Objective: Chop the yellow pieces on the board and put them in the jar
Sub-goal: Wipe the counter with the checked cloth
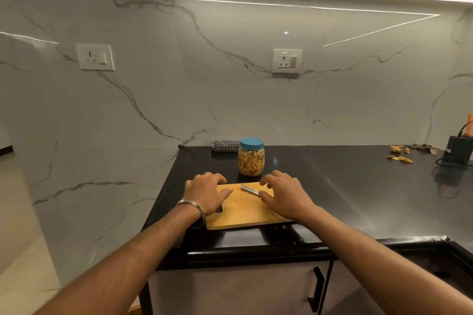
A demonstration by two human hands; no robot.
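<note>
No yellow pieces lie on the board (245, 212) that I can see; its bare wood shows between the two hands, so the chopping looks either finished or not begun. The yellow strips sit inside the jar (251, 158), which stands just beyond the fingertips of both hands with its blue lid (251, 143) on, close enough to reach without shifting the board.

The knife (249, 189) lies flat on the board, blade pointing toward the left hand; its handle is hidden under the right hand (284, 197), whose fingers arch loosely over it. Whether that hand actually grips the handle I cannot tell. The left hand (207, 193) rests spread, palm down, on the board's left end, probably steadying it on the dark counter (345, 186).

Beyond the jar a checked cloth (225, 146) is folded against the wall. Well off to the right hand's side lie some yellowish scraps (400, 158) and a black box (459, 152) with a cable.
</note>
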